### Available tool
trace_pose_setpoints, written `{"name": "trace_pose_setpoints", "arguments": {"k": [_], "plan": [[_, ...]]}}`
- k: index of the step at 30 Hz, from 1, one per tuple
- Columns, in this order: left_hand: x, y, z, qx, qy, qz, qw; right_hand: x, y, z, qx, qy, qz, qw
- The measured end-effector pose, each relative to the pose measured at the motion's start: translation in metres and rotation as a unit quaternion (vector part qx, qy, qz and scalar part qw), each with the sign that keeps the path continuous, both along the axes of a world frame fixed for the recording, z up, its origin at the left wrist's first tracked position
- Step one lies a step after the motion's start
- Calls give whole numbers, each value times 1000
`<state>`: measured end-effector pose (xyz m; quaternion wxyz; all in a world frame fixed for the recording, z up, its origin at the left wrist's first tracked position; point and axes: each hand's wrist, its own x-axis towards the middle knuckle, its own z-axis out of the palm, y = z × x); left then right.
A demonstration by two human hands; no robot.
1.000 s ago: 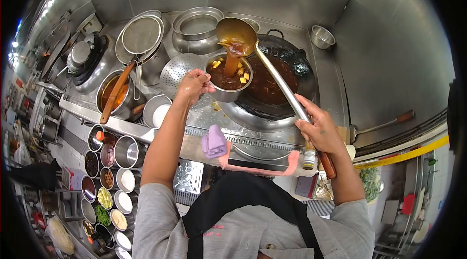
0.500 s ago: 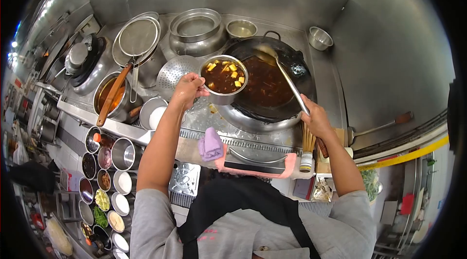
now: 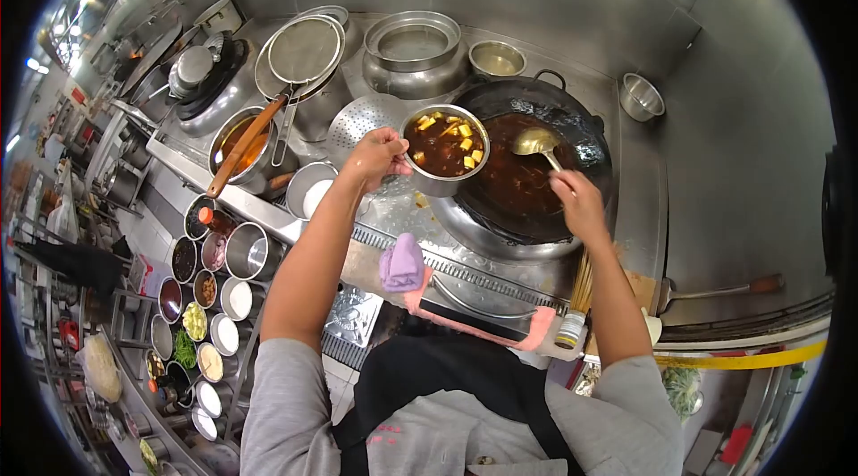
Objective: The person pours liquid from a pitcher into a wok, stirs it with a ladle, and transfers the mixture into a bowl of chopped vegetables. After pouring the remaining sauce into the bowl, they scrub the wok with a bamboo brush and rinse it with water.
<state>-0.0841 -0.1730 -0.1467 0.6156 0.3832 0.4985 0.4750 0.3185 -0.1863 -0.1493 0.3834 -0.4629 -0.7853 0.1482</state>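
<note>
1. The steel pot [image 3: 435, 185], filled with dark liquid and yellow cubes [image 3: 465, 145], is held level at the wok's [image 3: 593, 154] left edge – likely so nothing spills and the two vessels stay within a short reach; whether it rests on the rim, I cannot tell
2. The left hand [image 3: 379, 157] has thumb and fingers clamped on the pot's left side, probably to leave its mouth uncovered, with the forearm stretched forward
3. The right hand [image 3: 579, 203] closes its fingers around the ladle [image 3: 535, 140] – the grip seems high on the handle, perhaps for control
4. The right forearm slants forward over the wok's near side, with the ladle's bowl at the dark liquid inside
</note>
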Motion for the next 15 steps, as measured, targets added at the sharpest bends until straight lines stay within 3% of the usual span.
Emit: {"name": "trace_pose_setpoints", "arguments": {"k": [1, 2, 5, 11, 15], "plan": [[2, -1, 3, -3, 5, 7, 1000, -28, 6, 8, -252, 163, 12, 954], [4, -3, 4, -6, 9, 16, 1000, -52, 18, 2, -333, 280, 62, 898], [5, -5, 4, -3, 18, 29, 999, -106, 39, 3, -406, 370, 85, 832], [-1, -21, -11, 13, 17, 52, 998, -124, 62, -13, -404, 388, 121, 819], [-7, -69, -4, 45, -8, 74, 996, -138, 28, 19, -377, 381, 164, 828]]}}
